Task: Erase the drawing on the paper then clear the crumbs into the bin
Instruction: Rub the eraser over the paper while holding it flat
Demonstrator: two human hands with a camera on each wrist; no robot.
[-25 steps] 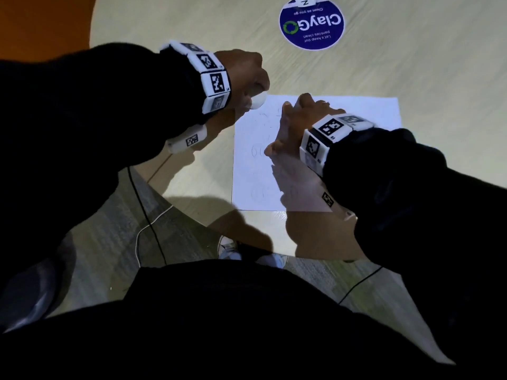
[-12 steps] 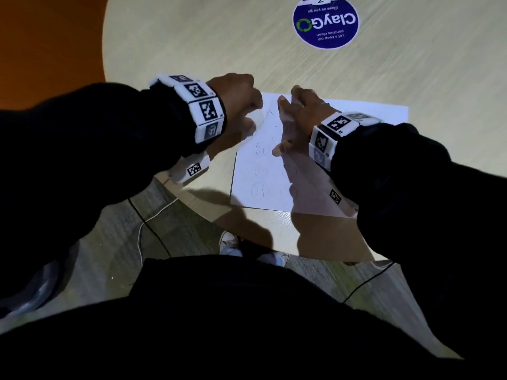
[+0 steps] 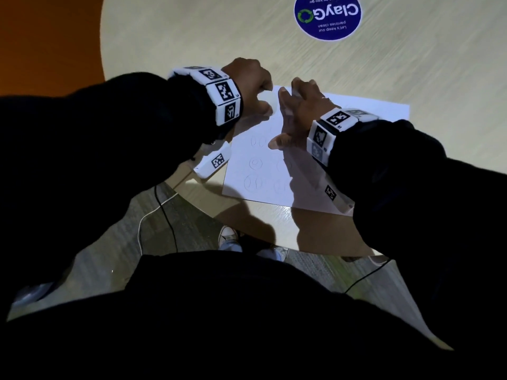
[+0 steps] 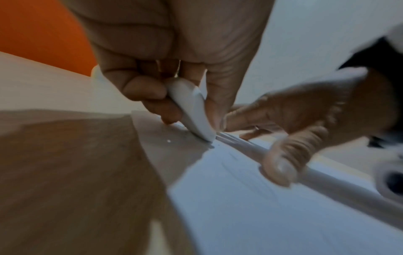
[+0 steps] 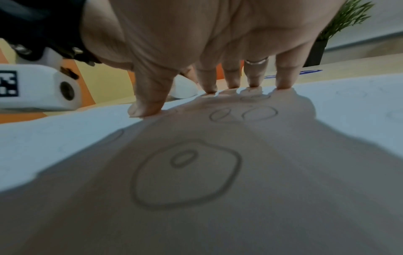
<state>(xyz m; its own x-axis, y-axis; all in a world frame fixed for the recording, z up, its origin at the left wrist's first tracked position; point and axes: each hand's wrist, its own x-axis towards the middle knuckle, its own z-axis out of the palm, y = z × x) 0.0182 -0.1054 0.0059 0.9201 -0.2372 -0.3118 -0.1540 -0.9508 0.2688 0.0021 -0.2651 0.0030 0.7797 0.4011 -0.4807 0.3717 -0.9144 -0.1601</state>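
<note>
A white sheet of paper (image 3: 263, 171) with faint pencil circles (image 5: 185, 172) lies near the front edge of the round table (image 3: 192, 31). My left hand (image 3: 252, 86) grips a white eraser (image 4: 191, 110) and presses its tip onto the paper's far left corner (image 4: 174, 138). A tiny white crumb (image 4: 168, 141) lies beside the tip. My right hand (image 3: 296, 113) lies spread on the paper, with straight fingertips (image 5: 209, 88) and thumb (image 5: 148, 103) pinning it down just right of the eraser (image 5: 184, 88). No bin is in view.
A round blue "ClayGo" sticker (image 3: 327, 16) sits on the table beyond the paper. An orange surface (image 3: 49, 42) lies off the table's left. Cables (image 3: 164, 212) and shoes (image 3: 229, 238) are on the floor below the table edge. A potted plant (image 5: 340, 25) stands far right.
My left hand with the eraser has come down from above the table onto the paper's far left corner. My right hand stays spread on the sheet, and the view shifted nearer.
</note>
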